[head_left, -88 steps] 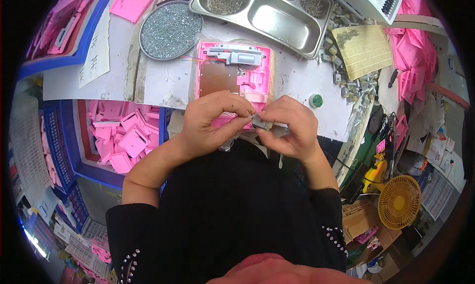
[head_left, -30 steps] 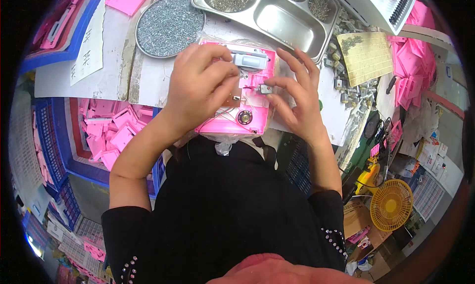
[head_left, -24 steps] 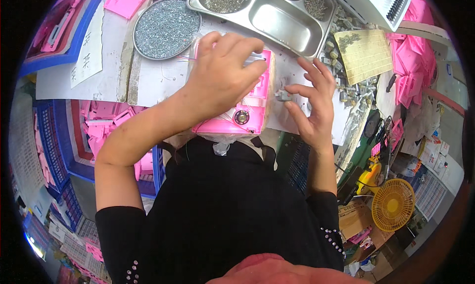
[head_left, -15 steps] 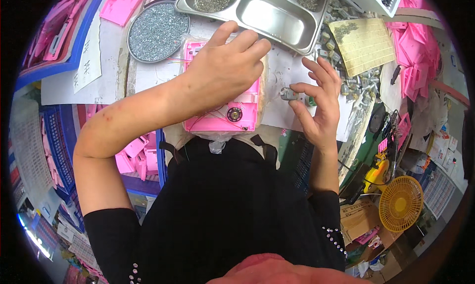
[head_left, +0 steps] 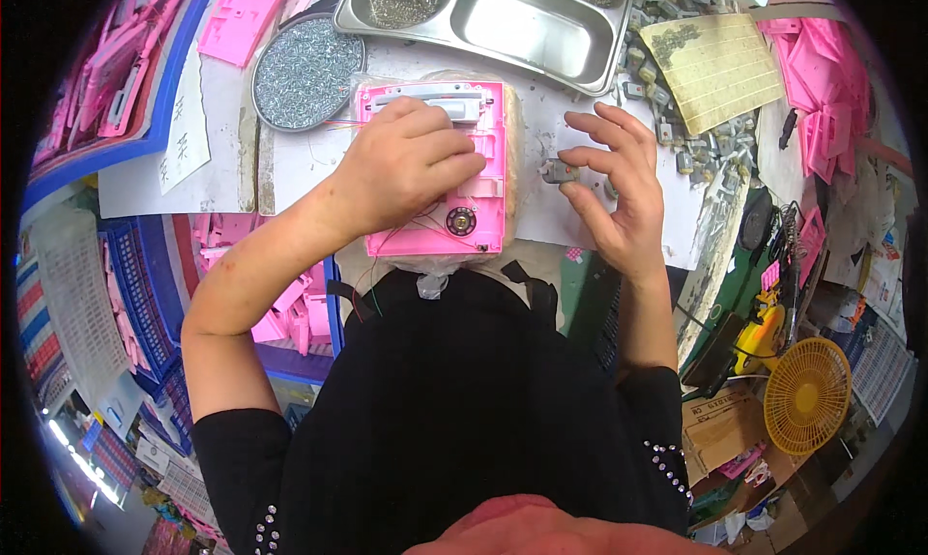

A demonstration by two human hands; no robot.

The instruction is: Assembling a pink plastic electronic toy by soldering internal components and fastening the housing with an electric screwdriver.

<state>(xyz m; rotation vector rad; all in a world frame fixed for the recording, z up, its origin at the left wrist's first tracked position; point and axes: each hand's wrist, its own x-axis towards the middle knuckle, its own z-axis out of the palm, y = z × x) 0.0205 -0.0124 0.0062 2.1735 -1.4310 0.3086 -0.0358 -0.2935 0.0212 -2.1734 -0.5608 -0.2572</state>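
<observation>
A pink plastic housing (head_left: pixel 488 168) lies in front of me on a pad in clear wrapping. Over its left half is my left hand (head_left: pixel 411 163), closed with fingers curled down; what they grip, if anything, is hidden. A grey bar-shaped part (head_left: pixel 464 108) sits along the far end of the housing. Near the housing's right front is a round black speaker (head_left: pixel 461 221), with thin red and green wires (head_left: pixel 401 234) running left from it. To the right of the housing, my right hand (head_left: pixel 623 192) pinches a small grey motor (head_left: pixel 557 172) between thumb and forefinger.
A steel compartment tray (head_left: pixel 464 41) with small screws stands at the back. Left of it is a round dish of silver screws (head_left: pixel 304 76). Small motors (head_left: pixel 710 168) lie heaped at the right beside a yellowish card (head_left: pixel 715 72). Pink parts (head_left: pixel 817 91) are piled beyond.
My left hand has come down toward me and slightly left over the housing, uncovering the grey bar at its far end. My right hand still pinches the motor in nearly the same place.
</observation>
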